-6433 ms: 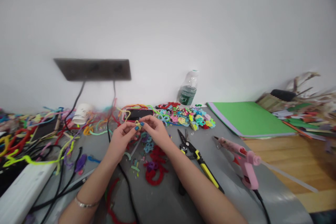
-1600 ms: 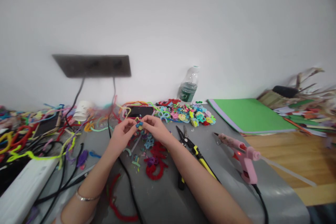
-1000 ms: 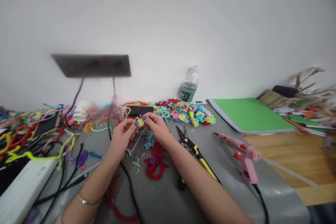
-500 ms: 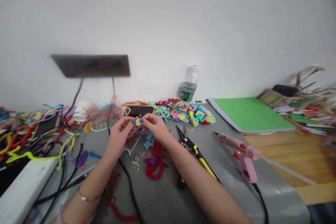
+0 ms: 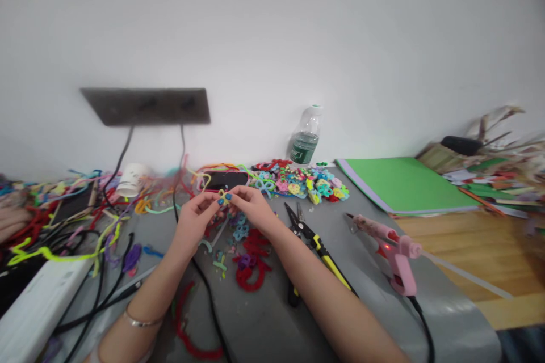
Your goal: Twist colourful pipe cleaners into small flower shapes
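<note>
Both hands narrowed at the fingertips, left (image 5: 198,215) and right (image 5: 251,207) pinching one yellow piece (image 5: 225,200) together. Crowded table (image 5: 272,329): phone (image 5: 225,180) just beyond the hands, partly hidden by them; pile of fuzzy flowers (image 5: 298,181) beyond the right hand, below a bottle (image 5: 305,139) near the wall. Pliers (image 5: 327,258) lie partly under the right forearm. Black cord (image 5: 208,289) passes beneath the left wrist. Glue gun (image 5: 402,266) well to the right, red light lit. Another person's hand (image 5: 12,218) blurs at the left edge. Yellow piece sits between the two sets of fingertips, above the table; fingers cover much of it. Count: one yellow piece held, one phone, one bottle, one cup (image 5: 131,180), one pair of pliers, one glue gun. Flowers too jumbled to number.
</note>
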Tool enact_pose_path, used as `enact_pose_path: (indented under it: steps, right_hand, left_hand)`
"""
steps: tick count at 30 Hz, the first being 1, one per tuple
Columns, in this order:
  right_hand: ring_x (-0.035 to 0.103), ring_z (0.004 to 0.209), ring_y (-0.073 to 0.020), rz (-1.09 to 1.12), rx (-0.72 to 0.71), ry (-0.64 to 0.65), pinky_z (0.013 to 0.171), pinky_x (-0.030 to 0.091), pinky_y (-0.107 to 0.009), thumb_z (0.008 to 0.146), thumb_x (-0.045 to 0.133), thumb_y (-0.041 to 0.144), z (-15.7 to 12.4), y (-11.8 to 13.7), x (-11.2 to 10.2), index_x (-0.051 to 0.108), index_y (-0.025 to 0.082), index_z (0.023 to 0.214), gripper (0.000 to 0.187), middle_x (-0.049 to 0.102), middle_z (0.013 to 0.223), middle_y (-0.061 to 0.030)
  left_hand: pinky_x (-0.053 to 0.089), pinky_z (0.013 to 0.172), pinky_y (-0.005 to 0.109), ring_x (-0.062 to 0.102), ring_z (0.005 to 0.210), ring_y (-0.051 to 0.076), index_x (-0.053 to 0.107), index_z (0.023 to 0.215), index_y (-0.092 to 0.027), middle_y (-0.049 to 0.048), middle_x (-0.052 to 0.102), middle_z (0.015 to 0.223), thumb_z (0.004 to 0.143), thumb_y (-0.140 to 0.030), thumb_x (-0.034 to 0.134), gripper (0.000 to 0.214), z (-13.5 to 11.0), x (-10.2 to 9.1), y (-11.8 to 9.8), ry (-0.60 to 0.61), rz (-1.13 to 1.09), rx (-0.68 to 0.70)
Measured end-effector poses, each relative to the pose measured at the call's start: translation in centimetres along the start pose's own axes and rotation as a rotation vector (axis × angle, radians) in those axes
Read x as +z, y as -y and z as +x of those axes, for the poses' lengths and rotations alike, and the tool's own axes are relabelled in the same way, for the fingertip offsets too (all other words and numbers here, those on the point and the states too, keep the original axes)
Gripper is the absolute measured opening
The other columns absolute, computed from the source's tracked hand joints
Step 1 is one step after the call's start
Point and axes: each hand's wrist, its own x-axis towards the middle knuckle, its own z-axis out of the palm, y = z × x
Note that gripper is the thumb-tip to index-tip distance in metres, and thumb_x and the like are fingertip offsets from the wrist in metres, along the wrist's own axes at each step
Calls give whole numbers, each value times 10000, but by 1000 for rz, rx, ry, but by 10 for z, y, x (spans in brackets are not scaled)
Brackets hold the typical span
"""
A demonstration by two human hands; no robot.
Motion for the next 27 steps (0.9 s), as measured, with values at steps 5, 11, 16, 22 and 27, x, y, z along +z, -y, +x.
enact_pose_path:
  steps: [5, 11, 16, 22, 27]
  right_hand:
    - [549, 521, -103, 49, 50, 32, 552, 462, -244, 662, 770, 535, -1, 3, -2, 629, 173, 720, 392, 606, 596, 29]
    - [530, 508, -92, 73, 58, 3, 531, 449, -234, 645, 796, 475, -1, 3, -1, 605, 171, 680, 361, 603, 593, 29]
    - [522, 495, -93, 96, 93, 13, 512, 437, -229, 622, 800, 503, -1, 1, 0, 601, 170, 670, 390, 588, 572, 32]
    - [508, 500, -87, 151, 77, -82, 508, 428, -219, 708, 720, 547, 2, 0, -1, 581, 182, 718, 391, 554, 593, 47]
    - [501, 512, -97, 158, 87, -113, 499, 417, -225, 745, 693, 509, 2, 0, -2, 602, 188, 760, 334, 531, 596, 46]
  left_hand:
    - [352, 470, 198, 501, 500, 107, 727, 789, -165, -1, 634, 559, 665, -425, 796, 297, 0, -2, -1, 16, 12, -5]
    - [413, 479, 202, 561, 559, 128, 709, 826, -176, 9, 655, 627, 669, -491, 792, 362, 0, 1, -2, 48, -47, -35]
    - [405, 480, 209, 526, 523, 116, 739, 835, -150, 10, 644, 589, 609, -485, 834, 415, 1, -1, -3, 72, -16, -34]
    - [373, 469, 199, 478, 497, 93, 731, 773, -150, -2, 627, 589, 601, -497, 823, 398, 4, -3, 2, 72, 15, -51]
    - [326, 453, 184, 431, 481, 76, 733, 786, -136, -19, 588, 563, 599, -497, 822, 416, 3, -2, 3, 76, -7, -82]
